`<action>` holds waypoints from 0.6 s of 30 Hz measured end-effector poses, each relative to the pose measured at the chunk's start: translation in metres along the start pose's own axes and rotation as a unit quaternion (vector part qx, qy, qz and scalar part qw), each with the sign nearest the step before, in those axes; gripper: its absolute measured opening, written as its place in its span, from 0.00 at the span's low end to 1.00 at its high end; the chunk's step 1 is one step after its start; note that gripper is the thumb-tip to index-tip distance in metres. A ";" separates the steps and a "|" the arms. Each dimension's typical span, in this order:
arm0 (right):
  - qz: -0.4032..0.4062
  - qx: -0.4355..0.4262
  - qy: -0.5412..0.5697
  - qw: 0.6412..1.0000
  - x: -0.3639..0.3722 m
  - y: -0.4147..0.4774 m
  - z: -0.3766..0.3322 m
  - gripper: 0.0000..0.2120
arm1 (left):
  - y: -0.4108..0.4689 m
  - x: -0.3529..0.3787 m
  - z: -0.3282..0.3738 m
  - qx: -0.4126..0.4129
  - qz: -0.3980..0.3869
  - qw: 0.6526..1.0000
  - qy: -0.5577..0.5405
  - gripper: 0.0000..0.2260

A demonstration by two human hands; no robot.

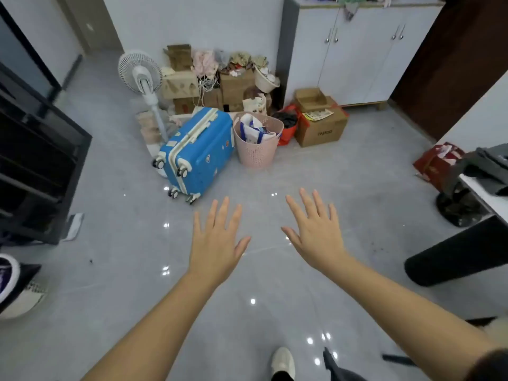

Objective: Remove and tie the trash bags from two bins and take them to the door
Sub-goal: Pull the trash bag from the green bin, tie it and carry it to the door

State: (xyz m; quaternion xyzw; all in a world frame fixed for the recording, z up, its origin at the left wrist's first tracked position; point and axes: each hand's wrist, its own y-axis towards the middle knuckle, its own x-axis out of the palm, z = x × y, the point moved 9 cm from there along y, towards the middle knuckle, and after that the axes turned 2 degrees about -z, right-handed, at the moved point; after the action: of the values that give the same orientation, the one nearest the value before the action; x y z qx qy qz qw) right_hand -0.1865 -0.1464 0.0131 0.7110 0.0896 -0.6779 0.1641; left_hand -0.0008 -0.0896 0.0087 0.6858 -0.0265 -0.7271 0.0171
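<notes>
My left hand and my right hand are stretched out in front of me over the grey tiled floor, palms down, fingers straight and spread, holding nothing. A bin lined with a black trash bag stands at the right, partly hidden under a white table edge. Further off, a red bin or bag holding dark contents sits between a pink basket and a cardboard box. A dark brown door fills the upper right corner.
A blue suitcase lies by a pink laundry basket and a white standing fan. Cardboard boxes pile against the wall and white cabinet. A black shelf stands left, a black table leg right.
</notes>
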 end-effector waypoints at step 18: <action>-0.113 -0.082 0.020 0.990 0.057 0.007 -0.325 0.30 | -0.139 0.017 -0.309 -0.092 -0.054 0.994 0.012 0.29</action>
State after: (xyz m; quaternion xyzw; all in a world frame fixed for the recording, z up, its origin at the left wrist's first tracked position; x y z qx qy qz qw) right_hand 0.1230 -0.0429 -0.0338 0.6940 0.2281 -0.6679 0.1423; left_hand 0.3078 0.0436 -0.0353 0.6907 0.0778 -0.7177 0.0414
